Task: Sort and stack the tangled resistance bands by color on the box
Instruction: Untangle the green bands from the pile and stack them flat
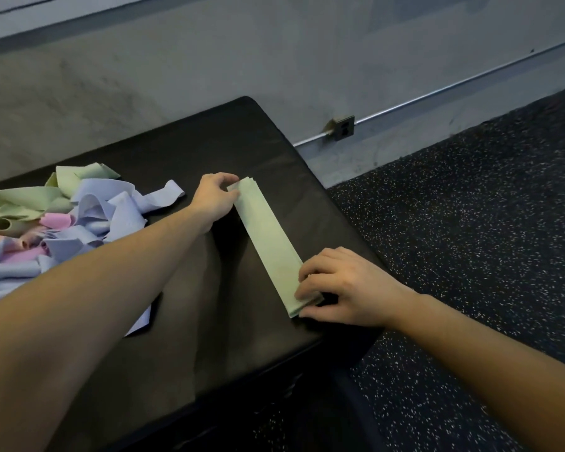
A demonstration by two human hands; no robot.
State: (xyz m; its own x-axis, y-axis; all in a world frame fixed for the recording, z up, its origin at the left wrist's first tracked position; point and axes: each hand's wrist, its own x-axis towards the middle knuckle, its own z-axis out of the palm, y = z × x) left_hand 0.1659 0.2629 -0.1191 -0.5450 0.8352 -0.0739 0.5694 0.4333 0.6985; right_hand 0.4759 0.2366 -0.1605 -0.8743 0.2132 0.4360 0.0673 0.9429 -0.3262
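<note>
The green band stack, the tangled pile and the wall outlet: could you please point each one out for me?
green band stack [269,243]: head view, middle of its flat top.
tangled pile [88,216]: head view, a lavender band in it.
wall outlet [343,127]: head view, its face plate.

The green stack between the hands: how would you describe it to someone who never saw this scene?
On the black box, right of the tangled pile, lies the green stack. The left hand pinches its far end, the right hand its near end. It alone is flat, straight and single-coloured.
</note>
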